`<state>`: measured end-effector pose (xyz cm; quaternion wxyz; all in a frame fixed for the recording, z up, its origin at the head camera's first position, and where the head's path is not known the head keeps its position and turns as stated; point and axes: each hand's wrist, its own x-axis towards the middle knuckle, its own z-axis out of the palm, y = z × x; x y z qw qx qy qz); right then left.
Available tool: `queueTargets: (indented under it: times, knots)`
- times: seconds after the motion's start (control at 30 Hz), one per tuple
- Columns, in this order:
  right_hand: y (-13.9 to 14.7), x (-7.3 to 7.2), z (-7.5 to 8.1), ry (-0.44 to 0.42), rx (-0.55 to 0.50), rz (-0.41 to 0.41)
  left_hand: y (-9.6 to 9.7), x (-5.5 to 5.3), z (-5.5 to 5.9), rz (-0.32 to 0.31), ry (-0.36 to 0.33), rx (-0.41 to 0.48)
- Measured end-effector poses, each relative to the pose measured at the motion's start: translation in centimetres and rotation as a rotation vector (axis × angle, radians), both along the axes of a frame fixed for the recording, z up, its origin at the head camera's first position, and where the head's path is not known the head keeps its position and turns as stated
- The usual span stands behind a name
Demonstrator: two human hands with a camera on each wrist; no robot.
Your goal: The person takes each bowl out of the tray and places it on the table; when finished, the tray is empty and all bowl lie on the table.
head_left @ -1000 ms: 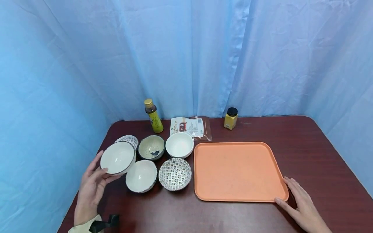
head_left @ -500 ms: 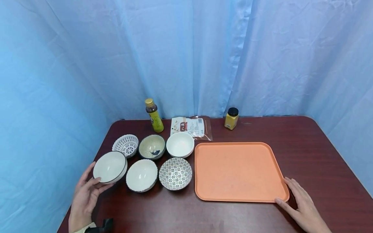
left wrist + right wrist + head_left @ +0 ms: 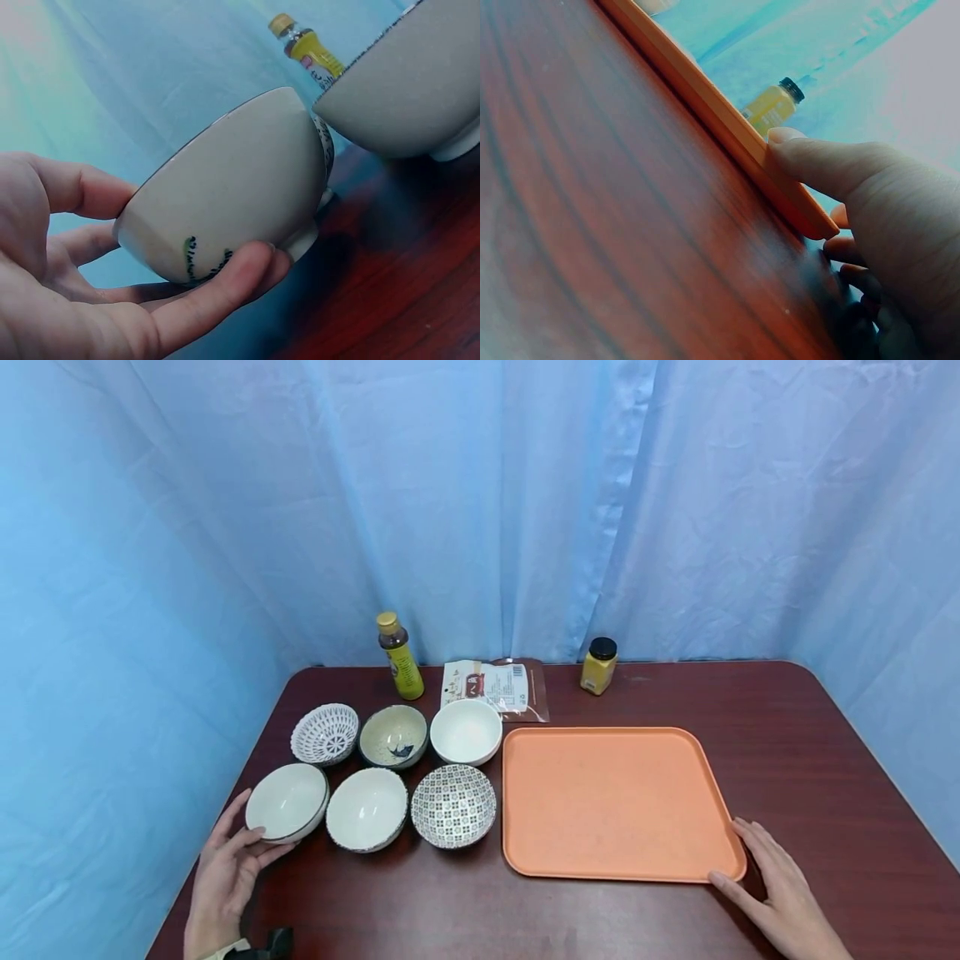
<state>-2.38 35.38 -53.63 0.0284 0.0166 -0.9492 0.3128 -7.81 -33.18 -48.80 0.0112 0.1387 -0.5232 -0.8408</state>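
My left hand point(image 3: 225, 877) holds a white bowl point(image 3: 287, 803) with a thin dark rim by its left side. In the left wrist view, the thumb and fingers point(image 3: 217, 292) grip this bowl point(image 3: 232, 180), which has a small green-and-dark pattern outside. I cannot tell whether its foot touches the table. Just right of it sits another white bowl point(image 3: 367, 810), and behind it a blue-and-white patterned bowl point(image 3: 325, 734). My right hand point(image 3: 780, 893) rests at the near right corner of an orange tray point(image 3: 622, 802), with the thumb point(image 3: 787, 136) against the rim.
A beige bowl with a dark motif point(image 3: 393, 737), a plain white bowl point(image 3: 466, 732) and a tile-patterned bowl point(image 3: 453, 807) stand left of the tray. Behind are a yellow-capped bottle point(image 3: 401, 660), a flat food packet point(image 3: 498, 687) and a black-lidded yellow jar point(image 3: 599, 667). Curtains hang beyond the table.
The held bowl has moved left and nearer, then down towards the table, uncovering the blue-and-white bowl behind it. My right hand has stayed at the tray corner.
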Motion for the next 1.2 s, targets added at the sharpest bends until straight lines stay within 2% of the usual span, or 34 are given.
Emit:
queueTargets:
  times: [0.47, 0.67, 0.8, 0.9, 1.0, 1.1, 1.2]
  knots:
    - [-0.1, -0.1, -0.1, 0.008, 0.001, 0.000, 0.0, -0.3, -0.8, -0.001, -0.036, -0.015]
    - [-0.1, -0.1, -0.1, 0.022, -0.003, 0.001, 0.1, -0.4, -1.0, -0.030, -0.016, -0.019]
    - [-0.1, -0.2, -0.1, 0.035, 0.002, 0.002, 0.3, -0.5, -0.8, -0.069, -0.020, -0.052]
    - [0.0, -0.3, -0.1, 0.036, 0.001, 0.002, 0.5, -0.6, -0.6, -0.099, -0.058, -0.122]
    - [-0.1, -0.3, -0.1, 0.027, -0.005, 0.004, 0.5, -0.8, -0.3, -0.125, -0.113, -0.236]
    - [-0.1, -0.4, 0.1, 0.004, -0.011, 0.009, 0.4, -0.9, 0.2, -0.155, -0.167, -0.365]
    - [-0.1, -0.7, 0.7, -0.035, 0.005, 0.023, 0.1, -1.2, 1.1, -0.200, -0.258, -0.528]
